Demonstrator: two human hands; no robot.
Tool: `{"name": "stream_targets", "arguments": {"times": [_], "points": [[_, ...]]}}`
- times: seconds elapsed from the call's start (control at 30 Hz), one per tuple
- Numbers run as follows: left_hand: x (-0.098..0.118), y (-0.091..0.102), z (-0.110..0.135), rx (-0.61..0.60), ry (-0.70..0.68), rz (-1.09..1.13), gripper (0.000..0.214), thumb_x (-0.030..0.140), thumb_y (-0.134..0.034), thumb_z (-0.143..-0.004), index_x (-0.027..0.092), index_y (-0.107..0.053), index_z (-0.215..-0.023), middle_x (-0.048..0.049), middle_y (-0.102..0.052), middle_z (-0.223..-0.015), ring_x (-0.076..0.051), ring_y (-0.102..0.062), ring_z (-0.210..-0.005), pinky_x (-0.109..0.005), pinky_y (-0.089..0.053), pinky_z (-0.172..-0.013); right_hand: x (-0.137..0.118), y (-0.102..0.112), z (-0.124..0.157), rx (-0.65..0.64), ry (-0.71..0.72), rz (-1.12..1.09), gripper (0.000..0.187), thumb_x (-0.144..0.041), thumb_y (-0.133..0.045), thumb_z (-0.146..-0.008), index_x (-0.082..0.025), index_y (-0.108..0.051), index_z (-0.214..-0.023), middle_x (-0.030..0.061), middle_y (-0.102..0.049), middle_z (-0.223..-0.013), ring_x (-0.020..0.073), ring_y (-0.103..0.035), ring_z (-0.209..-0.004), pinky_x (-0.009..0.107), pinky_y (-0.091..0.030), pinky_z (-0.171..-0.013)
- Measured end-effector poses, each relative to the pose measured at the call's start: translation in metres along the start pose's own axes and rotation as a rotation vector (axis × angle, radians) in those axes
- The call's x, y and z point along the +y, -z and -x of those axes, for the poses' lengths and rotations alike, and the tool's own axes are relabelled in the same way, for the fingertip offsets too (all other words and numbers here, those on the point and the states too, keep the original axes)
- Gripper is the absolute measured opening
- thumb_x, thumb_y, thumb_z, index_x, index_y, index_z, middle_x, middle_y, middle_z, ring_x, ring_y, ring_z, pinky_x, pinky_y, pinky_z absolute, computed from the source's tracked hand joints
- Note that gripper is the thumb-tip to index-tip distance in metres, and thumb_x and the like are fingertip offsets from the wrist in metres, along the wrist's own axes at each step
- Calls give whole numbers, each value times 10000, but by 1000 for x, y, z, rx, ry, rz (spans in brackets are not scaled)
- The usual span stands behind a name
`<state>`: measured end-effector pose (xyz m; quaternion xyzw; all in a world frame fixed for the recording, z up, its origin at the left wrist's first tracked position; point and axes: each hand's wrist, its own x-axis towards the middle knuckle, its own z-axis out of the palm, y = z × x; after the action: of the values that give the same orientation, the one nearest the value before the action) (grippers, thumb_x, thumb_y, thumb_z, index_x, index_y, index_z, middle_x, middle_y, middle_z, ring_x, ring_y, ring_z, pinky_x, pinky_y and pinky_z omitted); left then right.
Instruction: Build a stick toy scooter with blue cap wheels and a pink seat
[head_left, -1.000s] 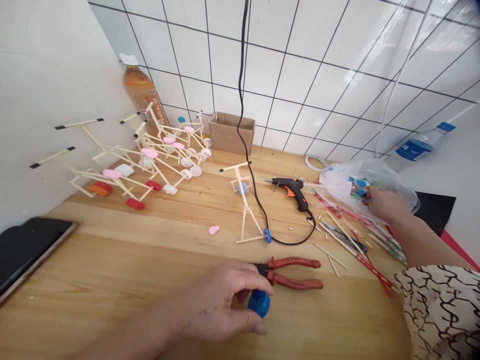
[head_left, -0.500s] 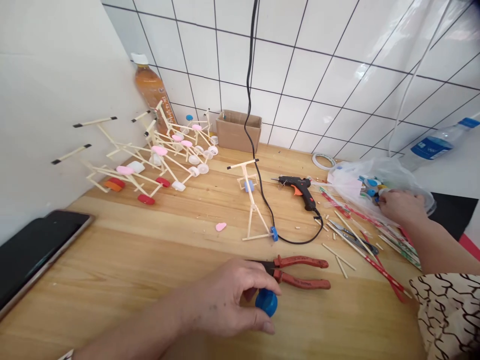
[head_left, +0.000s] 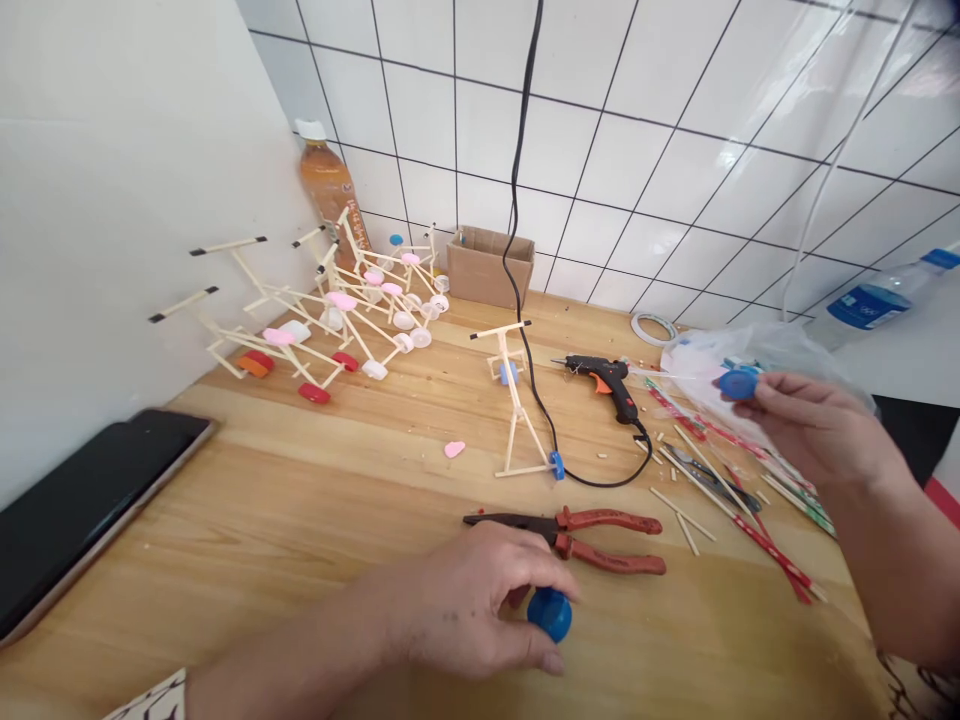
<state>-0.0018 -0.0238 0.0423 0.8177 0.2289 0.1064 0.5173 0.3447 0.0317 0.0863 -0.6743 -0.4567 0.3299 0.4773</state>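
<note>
Left hand (head_left: 480,605) had a blue cap (head_left: 550,615) pinched just this side of the pliers (head_left: 611,566), right hand (head_left: 825,430) gripped a second bottle cap (head_left: 739,383) beyond them, off right

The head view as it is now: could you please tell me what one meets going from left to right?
Phone, drink bottle, cardboard box, glue gun, blue cap held in the right hand, water bottle.

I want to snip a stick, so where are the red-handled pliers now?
In the head view, the pliers lie on the table at lower middle, just beyond the left hand, handles pointing right.
</note>
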Motion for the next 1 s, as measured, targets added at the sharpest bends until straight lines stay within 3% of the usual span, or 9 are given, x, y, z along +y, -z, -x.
{"name": "stream_targets", "arguments": {"times": [0.07,0.13,0.27,0.33,0.43,0.63,0.8,0.9,1.0], "points": [[0,-1,0,13,-15,-53,292,316,-699,-713,166,-655,-960,-26,-632,-853,-130,-587,-730,-215,-468,-684,-4,-23,27,-238,-19,-318,279,-360,-790,-580,-166,-676,-744,42,-644,-759,144,-573,-724,292,-432,-658],[0,-4,-1,25,-48,-110,250,300,-686,-728,163,-646,-934,-30,-631,-870,-140,-591,-775,-220,-462,-719,-5,-46,54,-460,-123,-411,250,-350,-771,-617,-180,-692,-783,52,-662,-784,144,-563,-705,281,-436,-650],[-2,-7,-2,47,-113,-211,235,270,-657,-751,172,-621,-963,-44,-636,-919,-168,-597,-861,-240,-453,-780,-4,-80,93,-646,-308,-575,204,-327,-758,-640,-188,-686,-771,44,-661,-773,127,-542,-666,255,-426,-636],[-2,-8,-2,90,-78,-248,270,298,-662,-748,169,-607,-978,-47,-633,-917,-172,-598,-853,-245,-456,-780,-4,-91,104,-706,-342,-606,185,-306,-745,-660,-165,-685,-763,48,-657,-769,111,-526,-647,239,-415,-638],[-3,-10,-3,122,-58,-295,275,346,-643,-767,161,-599,-967,-46,-635,-904,-166,-600,-822,-246,-464,-761,-5,-100,114,-740,-381,-634,175,-286,-731,-680,-146,-679,-772,60,-662,-804,108,-519,-655,240,-409,-660],[-8,-18,-5,139,-160,-457,292,344,-608,-800,144,-578,-1010,-88,-642,-984,-209,-592,-928,-303,-465,-841,-2,-110,127,-708,-378,-629,196,-302,-726,-692,-149,-647,-787,50,-637,-775,128,-519,-673,275,-402,-696],[-10,-21,-7,183,-131,-327,418,337,-662,-757,134,-527,-1098,-112,-622,-1089,-229,-579,-1016,-337,-457,-893,2,-115,133,-666,-338,-599,192,-321,-723,-701,-163,-635,-765,29,-617,-758,124,-510,-674,263,-397,-688],[-9,-21,-7,352,-42,-206,386,368,-686,-727,155,-541,-1015,-66,-644,-983,-199,-606,-898,-319,-483,-813,3,-115,134,-648,-323,-582,163,-311,-709,-719,-179,-635,-780,27,-619,-786,133,-523,-701,275,-404,-708],[-7,-19,-5,577,-9,-128,287,294,-708,-704,153,-534,-883,-38,-637,-864,-169,-598,-809,-287,-488,-745,3,-116,135,-651,-302,-569,146,-302,-692,-736,-175,-637,-784,28,-610,-772,132,-520,-700,260,-398,-680]]}}
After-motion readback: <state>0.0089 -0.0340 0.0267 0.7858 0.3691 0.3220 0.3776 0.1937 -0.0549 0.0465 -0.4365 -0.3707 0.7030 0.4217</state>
